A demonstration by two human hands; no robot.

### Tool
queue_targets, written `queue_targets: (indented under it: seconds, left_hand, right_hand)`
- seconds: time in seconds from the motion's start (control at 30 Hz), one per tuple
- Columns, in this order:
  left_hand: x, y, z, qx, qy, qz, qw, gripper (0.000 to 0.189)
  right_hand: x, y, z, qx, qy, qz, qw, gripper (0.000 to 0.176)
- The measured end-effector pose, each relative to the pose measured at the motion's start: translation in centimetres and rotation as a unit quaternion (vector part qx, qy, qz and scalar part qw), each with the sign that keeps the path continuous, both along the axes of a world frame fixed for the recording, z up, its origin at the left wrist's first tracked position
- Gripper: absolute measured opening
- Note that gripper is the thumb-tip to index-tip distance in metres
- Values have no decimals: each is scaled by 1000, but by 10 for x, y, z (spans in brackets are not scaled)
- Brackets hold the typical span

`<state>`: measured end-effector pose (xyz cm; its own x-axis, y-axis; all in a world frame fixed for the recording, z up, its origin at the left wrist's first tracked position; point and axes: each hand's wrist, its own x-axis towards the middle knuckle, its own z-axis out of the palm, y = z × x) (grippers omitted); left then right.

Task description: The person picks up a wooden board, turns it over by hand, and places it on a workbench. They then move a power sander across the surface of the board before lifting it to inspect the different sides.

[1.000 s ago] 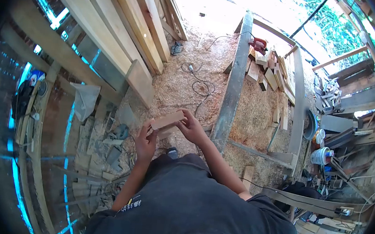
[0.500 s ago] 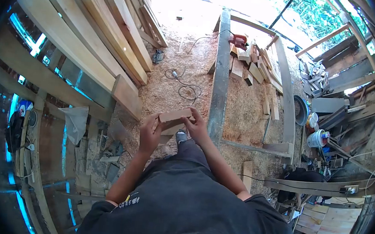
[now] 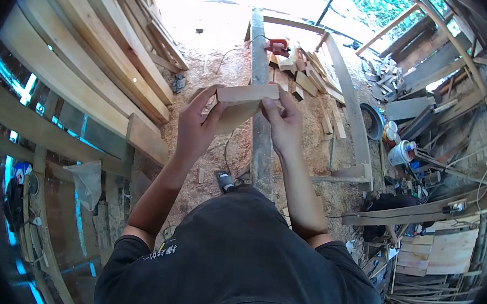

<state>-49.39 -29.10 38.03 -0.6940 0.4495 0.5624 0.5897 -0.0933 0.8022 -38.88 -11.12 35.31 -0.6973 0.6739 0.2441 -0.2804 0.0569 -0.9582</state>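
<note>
A short wooden board [image 3: 241,114] is held up in front of me, its near end tilted toward the camera. My left hand [image 3: 197,119] grips its left edge, thumb below and fingers along the side. On the right edge, my right hand [image 3: 283,118] closes the same way, with the thumb pressed near the corner. Behind the board runs a long grey beam [image 3: 259,66] of a low wooden frame, partly hidden by the board and my right hand.
Long planks [image 3: 91,40] lean at the left. Inside the frame lie a red power tool [image 3: 277,46] and several wood offcuts [image 3: 304,82]. A white bucket [image 3: 399,154] and a dark basin [image 3: 372,121] stand at the right. Another person [image 3: 391,214] is low at the right.
Both hands have raised the board, moving it up and forward from near my foot to in front of the beam. The camera view has shifted slightly to the right.
</note>
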Motion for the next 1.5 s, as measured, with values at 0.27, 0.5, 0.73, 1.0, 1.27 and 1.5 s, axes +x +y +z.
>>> queue_targets:
  seconds: [0.27, 0.5, 0.73, 1.0, 1.27, 1.5]
  left_hand:
    - [32, 6, 40, 100, 70, -115, 986, 42]
    - [36, 21, 8, 94, 78, -166, 979, 42]
    - [47, 23, 5, 108, 66, -166, 978, 42]
    - [56, 25, 3, 88, 103, -189, 973, 44]
    - [96, 28, -26, -16, 150, -186, 971, 44]
    - [157, -2, 7, 25, 126, -222, 966, 47]
  right_hand:
    - [69, -10, 64, 150, 86, -78, 982, 51]
    - [81, -2, 40, 194, 109, -119, 968, 46]
    - [96, -18, 30, 186, 81, -138, 969, 45]
    - [110, -32, 11, 136, 129, -175, 966, 44]
    - [164, -33, -22, 123, 129, -215, 960, 45]
    - [223, -39, -17, 137, 115, -212, 961, 50]
